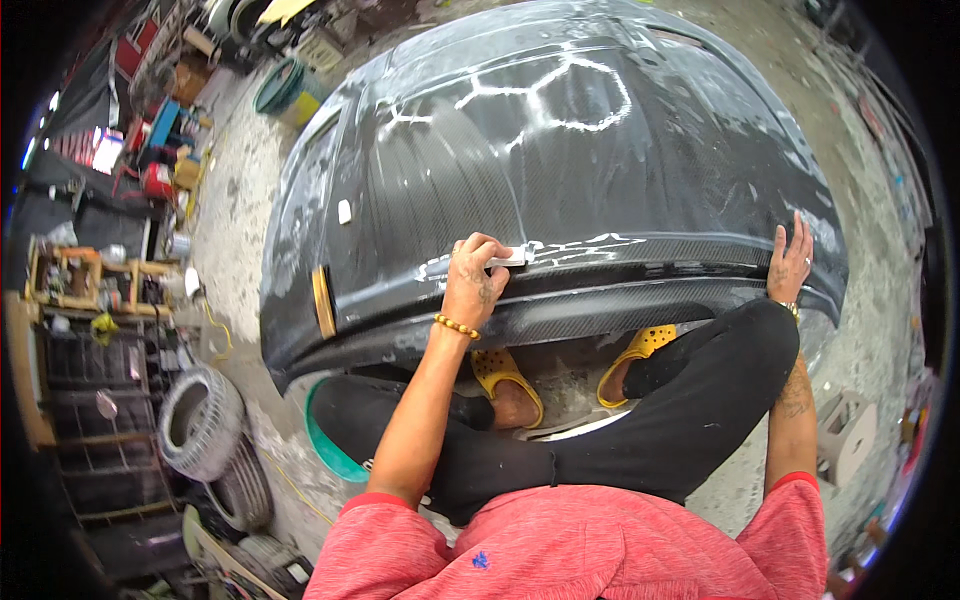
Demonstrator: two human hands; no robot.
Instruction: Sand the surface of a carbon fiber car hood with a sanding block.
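A large black carbon-fibre car hood lies in front of me, its glossy surface marked with wet-looking streaks and hexagon-shaped light reflections. Near its close edge my left hand pinches a small white block, pressed against the raised ridge there. My right hand rests at the hood's near right corner with its fingers stretched out, holding nothing. A small white piece sits on the left part of the hood. A narrow wooden strip lies by the near left corner.
Behind the hood's left side stands a teal bucket. Tires are stacked at the left, near a rack and cluttered shelving. A grey concrete block is on the floor at right. A green rim shows beside my left leg.
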